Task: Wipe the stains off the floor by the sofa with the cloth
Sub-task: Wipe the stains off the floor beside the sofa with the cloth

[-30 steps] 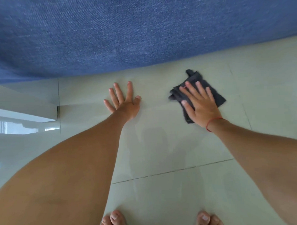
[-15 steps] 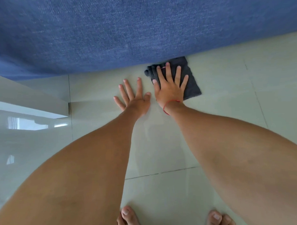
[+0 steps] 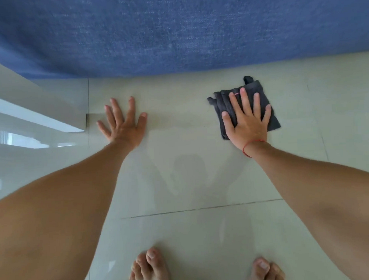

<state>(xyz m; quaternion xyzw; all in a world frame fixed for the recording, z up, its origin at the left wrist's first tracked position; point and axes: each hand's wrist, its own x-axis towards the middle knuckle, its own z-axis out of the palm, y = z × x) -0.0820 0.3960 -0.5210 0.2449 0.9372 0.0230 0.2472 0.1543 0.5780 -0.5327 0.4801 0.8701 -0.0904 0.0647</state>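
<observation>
A folded dark grey cloth lies flat on the pale tiled floor, a short way in front of the blue sofa. My right hand presses down on the cloth with fingers spread; a red thread circles the wrist. My left hand rests flat on the bare tile to the left, fingers apart, holding nothing. A faint damp smear shows on the tile between the two hands. No distinct stain is visible.
The sofa's base runs across the whole top of the view. A glossy white furniture edge juts in at the left, close to my left hand. My bare feet stand at the bottom edge. Grout lines cross the tiles.
My right hand has slid the cloth from beside my left hand, near the sofa's base, out to the right and slightly back. The left hand has stayed planted.
</observation>
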